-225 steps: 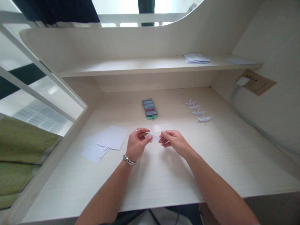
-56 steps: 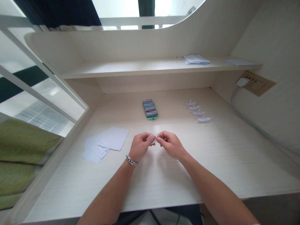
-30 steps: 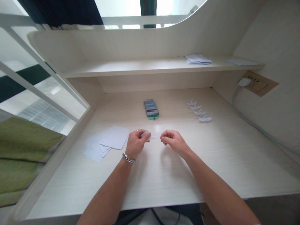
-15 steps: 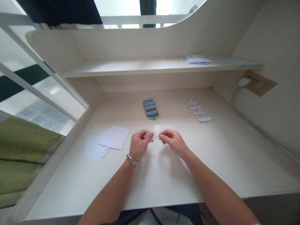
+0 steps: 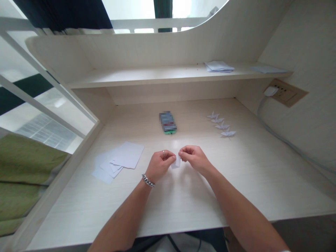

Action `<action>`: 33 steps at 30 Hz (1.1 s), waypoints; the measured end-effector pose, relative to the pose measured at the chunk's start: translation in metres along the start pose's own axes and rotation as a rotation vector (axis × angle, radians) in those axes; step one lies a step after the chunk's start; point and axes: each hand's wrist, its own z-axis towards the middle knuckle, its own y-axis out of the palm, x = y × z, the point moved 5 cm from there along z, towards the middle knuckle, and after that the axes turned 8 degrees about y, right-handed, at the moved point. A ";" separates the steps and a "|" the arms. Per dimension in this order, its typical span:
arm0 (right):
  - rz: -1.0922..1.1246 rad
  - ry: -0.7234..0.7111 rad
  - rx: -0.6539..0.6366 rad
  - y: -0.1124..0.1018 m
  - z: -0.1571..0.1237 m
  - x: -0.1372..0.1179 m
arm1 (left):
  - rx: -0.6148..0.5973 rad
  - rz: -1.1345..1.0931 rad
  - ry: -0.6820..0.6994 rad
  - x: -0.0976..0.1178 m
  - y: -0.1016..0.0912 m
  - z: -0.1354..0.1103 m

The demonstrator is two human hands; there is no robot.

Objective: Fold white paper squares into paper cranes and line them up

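Observation:
A small folded piece of white paper [image 5: 176, 162] hangs between my two hands, just above the desk. My left hand [image 5: 160, 163], with a ring and a chain bracelet, pinches its left side between thumb and fingers. On the other side, my right hand [image 5: 193, 156] is closed on the paper's upper right corner. To the left of my hands lie loose white paper sheets [image 5: 130, 154], overlapping one another. Several folded paper cranes [image 5: 228, 133] stand in a slanting row at the right of the desk.
A phone-like object [image 5: 168, 122], blurred out with a green edge, lies beyond my hands. On the shelf [image 5: 147, 81] at the back rest a paper stack [image 5: 219, 65] and flat paper [image 5: 269, 69]. A white plug [image 5: 271, 91] with a grey cable sits in the wall socket [image 5: 287, 92].
The folded paper has turned and now hangs down between my hands, with more of its face showing. My left hand has shifted slightly right and down, closer to the right.

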 end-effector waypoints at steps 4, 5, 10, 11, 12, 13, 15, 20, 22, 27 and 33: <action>0.108 0.028 0.094 -0.023 0.003 -0.003 | -0.033 0.000 -0.025 -0.003 -0.004 0.001; 0.145 0.034 0.140 -0.030 0.004 -0.003 | -0.031 0.008 -0.027 -0.004 -0.006 0.001; 0.120 0.028 0.135 -0.034 0.005 0.001 | 0.052 -0.038 -0.030 -0.004 -0.008 0.002; 0.086 0.017 0.090 -0.028 0.004 0.002 | 0.051 -0.048 -0.027 -0.003 -0.006 0.002; 0.049 0.008 0.045 -0.021 0.004 0.002 | 0.041 -0.052 -0.023 -0.002 -0.003 0.002; 0.019 -0.002 0.013 -0.015 0.003 0.003 | 0.025 -0.050 -0.021 -0.002 0.000 0.001; -0.014 -0.008 -0.014 -0.008 0.002 0.003 | -0.007 -0.038 -0.020 -0.002 0.005 0.001; 0.012 -0.001 0.024 -0.014 0.001 0.000 | -0.045 -0.039 -0.038 -0.005 0.004 0.000; 0.020 -0.009 0.029 -0.015 0.001 0.000 | -0.037 -0.030 -0.036 -0.006 0.002 0.000; -0.040 0.011 -0.023 -0.006 -0.001 -0.001 | -0.030 0.002 -0.003 -0.004 0.004 0.000; 0.082 0.046 0.082 -0.021 0.002 -0.001 | -0.039 0.013 -0.026 -0.003 0.000 0.000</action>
